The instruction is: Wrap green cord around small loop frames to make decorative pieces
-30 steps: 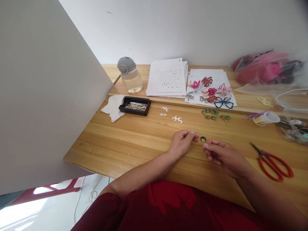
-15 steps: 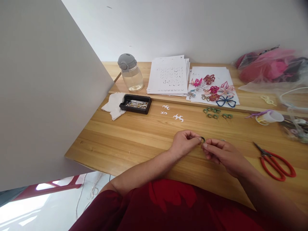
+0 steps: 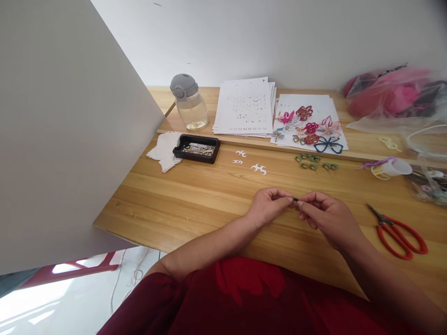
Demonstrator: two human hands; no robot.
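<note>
Between my two hands is a small dark curved piece (image 3: 295, 200), mostly covered by fingertips. My left hand (image 3: 268, 204) pinches its left end between thumb and forefinger. From the other side my right hand (image 3: 324, 216) has its thumb and fingers closed on the right end. Past the hands lie several green thread-wrapped loops (image 3: 308, 158), with a pair of similar green loops (image 3: 330, 166) beside them. White paper crescent cut-outs (image 3: 259, 169) rest on the table to the upper left of my hands. Red-handled scissors (image 3: 398, 232) lie to the right of my right hand.
A black tray (image 3: 196, 149) of beads sits by a white cloth (image 3: 164, 148). Behind stand a water bottle (image 3: 191, 104), printed sheets (image 3: 244, 104) and colourful flower ornaments (image 3: 310, 128) on paper. At right are a white cup (image 3: 393, 168) and a bag of pink material (image 3: 394, 97).
The dark piece showed as an open arc between my hands; now less of it shows. My right hand has risen slightly and turned, and the fingertips are closer together.
</note>
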